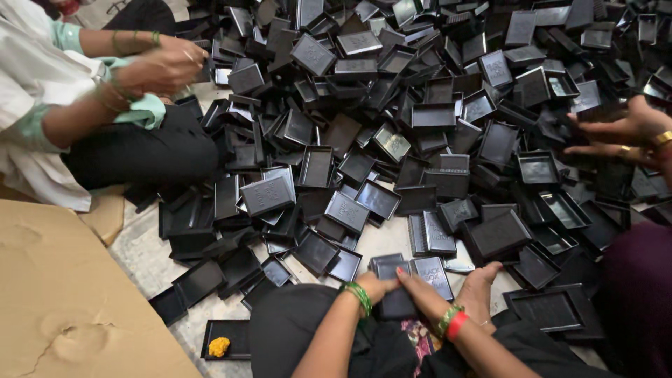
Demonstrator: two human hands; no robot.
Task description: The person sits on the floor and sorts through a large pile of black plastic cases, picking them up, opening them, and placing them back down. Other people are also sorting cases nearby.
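Your left hand (376, 285) and right hand (422, 290) both clench a small black plastic box (389, 267) at 6 o'clock, just above your lap. Heap of black box trays (420, 115) covers the floor (140, 252) from 9 through 3. Co-worker's hands (164, 66) at 10 o'clock; cardboard sheet (63, 294) at 8.

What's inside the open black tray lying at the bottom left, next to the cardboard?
A small yellow-orange lump sits at the tray's left end; the rest looks bare. Its right end is hidden behind a dark-clothed knee.

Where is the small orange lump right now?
In the head view, bottom left: the orange lump lies in a shallow black tray on the floor, beside the cardboard sheet.
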